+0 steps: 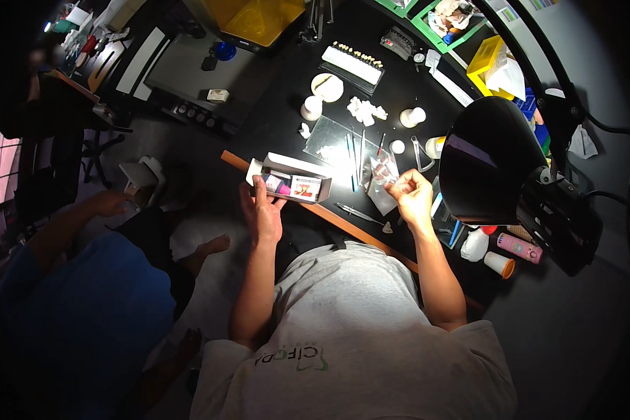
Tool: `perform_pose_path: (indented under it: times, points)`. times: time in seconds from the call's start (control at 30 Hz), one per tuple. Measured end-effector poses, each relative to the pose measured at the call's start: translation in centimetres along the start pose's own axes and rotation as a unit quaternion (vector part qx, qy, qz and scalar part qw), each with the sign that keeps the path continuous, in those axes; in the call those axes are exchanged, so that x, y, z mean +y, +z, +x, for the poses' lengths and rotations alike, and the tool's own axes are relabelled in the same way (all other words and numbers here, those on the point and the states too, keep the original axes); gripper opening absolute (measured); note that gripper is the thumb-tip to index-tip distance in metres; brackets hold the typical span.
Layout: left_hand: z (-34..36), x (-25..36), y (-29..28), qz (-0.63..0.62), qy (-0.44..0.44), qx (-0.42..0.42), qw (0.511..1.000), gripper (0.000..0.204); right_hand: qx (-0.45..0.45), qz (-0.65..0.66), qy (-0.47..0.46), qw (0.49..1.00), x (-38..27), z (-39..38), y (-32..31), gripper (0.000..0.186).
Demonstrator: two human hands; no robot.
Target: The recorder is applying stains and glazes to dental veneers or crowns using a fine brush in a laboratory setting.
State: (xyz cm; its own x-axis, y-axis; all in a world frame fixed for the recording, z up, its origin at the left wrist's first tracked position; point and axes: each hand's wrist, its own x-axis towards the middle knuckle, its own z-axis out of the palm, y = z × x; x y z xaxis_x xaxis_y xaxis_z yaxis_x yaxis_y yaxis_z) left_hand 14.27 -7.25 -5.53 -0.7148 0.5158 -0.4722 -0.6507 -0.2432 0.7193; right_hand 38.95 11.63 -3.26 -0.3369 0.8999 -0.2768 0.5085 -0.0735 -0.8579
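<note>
My left hand [264, 218] is wrapped around the near left end of an open cardboard box [278, 162], held over the desk's front edge. Inside the box lie a dark item with a pink end [278, 186] and a small white packet with a red picture [305, 187]. With its fingertips together, my right hand [414, 199] pinches a clear plastic bag [383, 199] above the desk. What the bag contains is hard to make out. Slim brush-like tools [351, 161] lie between the hands, beside a glass slab [322, 140]. Metal tweezers [355, 211] rest near the wooden edge.
A black lamp head [493, 157] hangs over the right side. White jars [311, 107], a white round dish [327, 87] and a rack of tooth-shaped tabs [353, 66] stand farther back. A cup [499, 264] and pink can [519, 248] are at right. Another person [98, 280] is at left.
</note>
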Motion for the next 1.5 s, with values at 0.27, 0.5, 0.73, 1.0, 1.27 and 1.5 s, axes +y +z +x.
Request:
perform_pose_path:
  times: [0.27, 0.5, 0.73, 1.0, 1.27, 1.5]
  points:
    - [-0.5, 0.4, 0.7, -0.011, 0.004, -0.034, 0.999, 0.039, 0.031, -0.145, 0.054, 0.987, 4.2, -1.5, -0.3, 0.031]
    - [-1.0, 0.2, 0.9, -0.012, -0.007, -0.037, 0.999, 0.039, 0.081, -0.372, -0.160, 0.911, -2.9, -3.4, -0.5, 0.035]
    - [-1.7, -0.3, 2.0, -0.001, -0.002, -0.035, 0.999, 0.037, -0.103, -0.211, -0.305, 0.923, -8.1, -5.4, 5.9, 0.010]
    - [-3.4, -1.1, 2.2, 0.043, -0.010, -0.037, 0.998, 0.033, -0.117, -0.363, -0.214, 0.899, -8.8, -5.2, 8.9, 0.013]
    - [-3.6, -1.6, 2.1, 0.006, -0.008, -0.048, 0.999, 0.043, -0.171, -0.220, -0.261, 0.924, -8.0, -6.0, 6.7, 0.006]
    - [-3.4, -1.1, 2.5, 0.000, -0.006, -0.051, 0.999, 0.043, -0.133, -0.180, -0.347, 0.911, -9.2, -6.5, 6.1, 0.016]
